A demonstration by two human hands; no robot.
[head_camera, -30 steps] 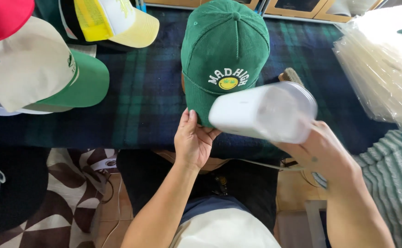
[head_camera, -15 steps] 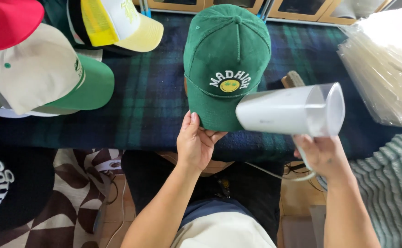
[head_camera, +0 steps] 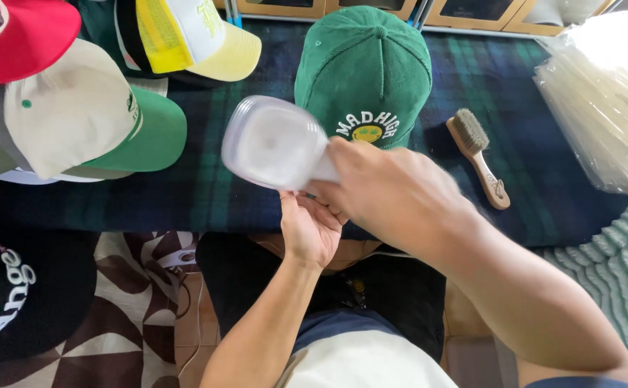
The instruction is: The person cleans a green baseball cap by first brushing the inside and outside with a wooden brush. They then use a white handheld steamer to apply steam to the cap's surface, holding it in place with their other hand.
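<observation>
The right hand (head_camera: 393, 194) is wrapped around the handle of a white handheld appliance (head_camera: 274, 144), its broad clear-rimmed head swung out over the plaid tabletop (head_camera: 206, 194) just left of the green corduroy cap (head_camera: 364, 68). The tool looks like rigid, smooth plastic and fairly light; the handle is clearly the place to hold it, and a firm grip matters because that shell could be slippery. Below it, the left hand (head_camera: 312, 230) is cupped at the cap's brim, fingers curled up against its front edge. The cap itself sits crown-up near the tabletop's front edge, and it reads as soft and light with a stiffer brim, so the brim is the sensible hold.

Room is tight on the left: a cream and green cap (head_camera: 77, 122) and a yellow mesh cap (head_camera: 199, 36) crowd in. On the right, a wooden brush (head_camera: 477, 156) lies just beside the cap, with a stack of clear bags (head_camera: 601, 108) beyond. Open cloth lies mainly in front.
</observation>
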